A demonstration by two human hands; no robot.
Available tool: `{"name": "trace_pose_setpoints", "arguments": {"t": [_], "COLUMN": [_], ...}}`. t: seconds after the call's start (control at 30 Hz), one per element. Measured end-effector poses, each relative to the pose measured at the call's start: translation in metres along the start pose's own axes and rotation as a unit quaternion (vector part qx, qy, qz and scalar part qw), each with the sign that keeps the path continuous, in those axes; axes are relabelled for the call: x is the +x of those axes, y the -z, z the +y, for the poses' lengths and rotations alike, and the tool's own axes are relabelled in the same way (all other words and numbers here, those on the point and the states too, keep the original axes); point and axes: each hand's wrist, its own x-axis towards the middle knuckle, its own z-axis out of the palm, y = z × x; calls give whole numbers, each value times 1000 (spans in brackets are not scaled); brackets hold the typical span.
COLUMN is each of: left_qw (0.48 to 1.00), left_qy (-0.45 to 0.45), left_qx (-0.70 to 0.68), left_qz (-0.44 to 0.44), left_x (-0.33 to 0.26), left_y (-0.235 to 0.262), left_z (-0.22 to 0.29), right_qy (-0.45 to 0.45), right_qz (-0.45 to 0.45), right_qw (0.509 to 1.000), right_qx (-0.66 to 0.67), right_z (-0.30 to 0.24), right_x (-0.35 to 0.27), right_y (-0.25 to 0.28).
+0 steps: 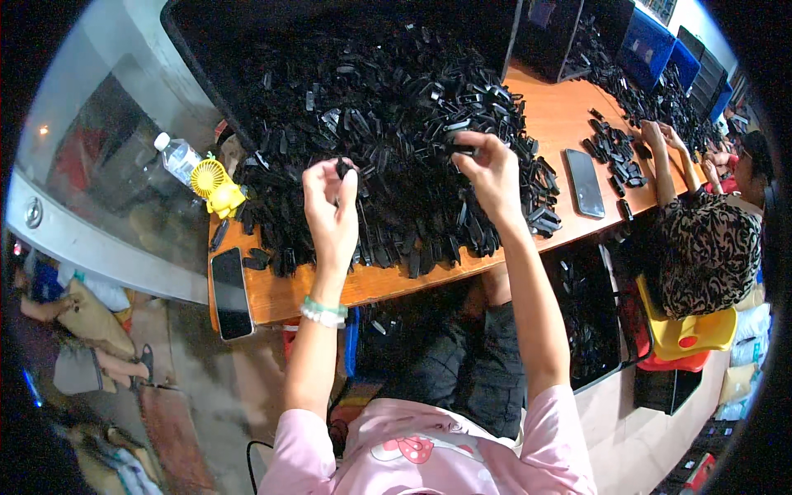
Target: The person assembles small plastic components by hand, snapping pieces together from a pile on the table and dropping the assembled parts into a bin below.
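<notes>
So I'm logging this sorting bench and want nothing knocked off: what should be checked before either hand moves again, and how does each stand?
1. Left hand holds a small black part: ok.
2. Right hand pinches a black clip: ok.
3. Pile of black clips on the wooden table, none overhanging: cannot tell.
4. Phone at the near left corner, close to the edge: not ok.
5. Yellow fan upright beside the pile: ok.

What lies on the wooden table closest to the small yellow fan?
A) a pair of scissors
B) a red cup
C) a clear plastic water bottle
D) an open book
C: a clear plastic water bottle with a white cap lies right beside the yellow fan at the left end of the table, next to the big pile of black parts; no scissors, cup or book shows there.
</notes>
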Motion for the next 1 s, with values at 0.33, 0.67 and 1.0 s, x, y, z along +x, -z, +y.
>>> {"name": "trace_pose_setpoints", "arguments": {"t": [0.33, 0.67, 1.0], "left_qw": [912, 946, 956], "left_qy": [264, 65, 2], "left_qx": [-277, 74, 125], "left_qz": [-149, -310, -266], "left_x": [-101, -104, -111], "left_y": [20, 36, 38], "left_z": [46, 66, 77], "right_qy": [-39, 92, 128], "right_qz": [-191, -220, -238], "right_qw": [916, 962, 960], "right_qx": [351, 133, 78], "right_z": [-3, -14, -13], "right_x": [-114, -146, -157], "right_y": [1, 22, 13]}}
